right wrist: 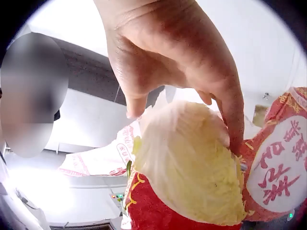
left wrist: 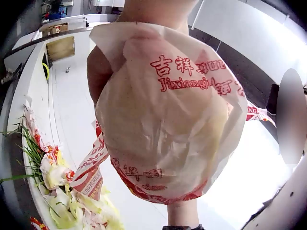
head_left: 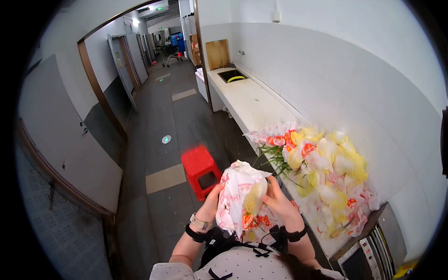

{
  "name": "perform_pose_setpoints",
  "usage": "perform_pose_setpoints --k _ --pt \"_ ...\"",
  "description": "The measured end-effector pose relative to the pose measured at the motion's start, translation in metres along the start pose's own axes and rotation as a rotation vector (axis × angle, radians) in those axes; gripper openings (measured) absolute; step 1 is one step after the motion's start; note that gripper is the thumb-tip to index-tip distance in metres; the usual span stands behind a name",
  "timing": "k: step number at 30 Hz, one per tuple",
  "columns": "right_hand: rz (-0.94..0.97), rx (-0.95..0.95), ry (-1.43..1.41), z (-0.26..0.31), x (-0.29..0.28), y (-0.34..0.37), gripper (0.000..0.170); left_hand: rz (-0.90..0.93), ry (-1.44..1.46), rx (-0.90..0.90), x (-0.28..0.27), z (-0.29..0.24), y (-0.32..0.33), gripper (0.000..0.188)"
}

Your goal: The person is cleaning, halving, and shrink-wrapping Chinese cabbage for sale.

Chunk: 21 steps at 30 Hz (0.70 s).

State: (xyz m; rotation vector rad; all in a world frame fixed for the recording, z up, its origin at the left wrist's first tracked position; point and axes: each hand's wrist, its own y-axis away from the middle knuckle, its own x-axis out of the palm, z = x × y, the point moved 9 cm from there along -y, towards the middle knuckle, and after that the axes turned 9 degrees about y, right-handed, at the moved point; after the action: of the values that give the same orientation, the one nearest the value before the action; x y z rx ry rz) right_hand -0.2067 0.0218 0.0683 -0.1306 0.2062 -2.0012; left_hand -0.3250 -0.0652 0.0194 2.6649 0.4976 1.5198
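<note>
Between the two hands, in front of the body, is a napa cabbage (head_left: 254, 198) with pale yellow leaves, partly covered by a white wrapper (head_left: 235, 184) with red print. The left hand (head_left: 212, 205) grips its left side; the left wrist view has the wrapper (left wrist: 163, 120) spread over the head, hiding most of those fingers. The right hand (head_left: 278, 201) holds the other side. In the right wrist view, that hand's thumb and fingers (right wrist: 232, 112) curve around the bare leaves of the cabbage (right wrist: 192, 163), with red printed wrapping below.
On the right, the long white counter (head_left: 261, 107) bears a pile of yellow leaves and printed wrappers (head_left: 333, 163), with green stalks (head_left: 276, 157) beside it. A red stool (head_left: 199, 168) stands on the floor ahead. Farther off are a sink (head_left: 232, 75) and a wooden board (head_left: 217, 54).
</note>
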Motion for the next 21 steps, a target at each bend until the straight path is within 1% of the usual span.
perform_pose_setpoints --k 2,3,6,7,10,11,14,16,18,19,21 --pt "-0.015 0.056 0.084 -0.013 -0.004 0.007 0.074 -0.01 -0.073 0.018 -0.007 0.006 -0.003 0.049" --pt "-0.051 0.072 0.174 -0.022 -0.006 0.009 0.08 0.05 -0.064 -0.005 0.002 0.01 -0.003 0.051" --pt "-0.11 0.055 -0.156 -0.025 -0.008 0.016 0.084 0.153 -0.128 0.014 0.032 0.008 0.001 0.058" --pt "-0.14 0.057 -0.21 -0.025 -0.01 0.018 0.086 0.174 -0.155 0.028 0.039 0.009 0.001 0.057" --pt "-0.25 0.089 -0.473 -0.02 -0.01 0.022 0.085 0.071 -0.288 0.107 0.049 0.01 -0.001 0.054" --pt "-0.28 0.052 -0.594 -0.017 -0.009 0.022 0.086 0.074 -0.291 0.117 0.042 0.015 -0.007 0.05" --pt "-0.326 0.093 -0.569 -0.029 -0.022 0.029 0.087 0.056 -0.421 0.188 0.06 0.015 0.0 0.047" --pt "-0.4 0.095 -0.562 -0.02 -0.027 0.034 0.083 0.062 -0.438 0.187 0.059 0.018 0.002 0.044" --pt "-0.395 0.003 -0.562 -0.003 -0.026 0.036 0.079 0.066 -0.434 0.178 0.057 0.021 0.003 0.041" --pt "-0.377 -0.009 -0.503 -0.002 -0.026 0.039 0.077 0.068 -0.447 0.196 0.057 0.02 0.003 0.04" --pt "-0.416 0.038 -0.556 -0.015 -0.031 0.039 0.078 0.07 -0.471 0.231 0.055 0.02 0.005 0.038"
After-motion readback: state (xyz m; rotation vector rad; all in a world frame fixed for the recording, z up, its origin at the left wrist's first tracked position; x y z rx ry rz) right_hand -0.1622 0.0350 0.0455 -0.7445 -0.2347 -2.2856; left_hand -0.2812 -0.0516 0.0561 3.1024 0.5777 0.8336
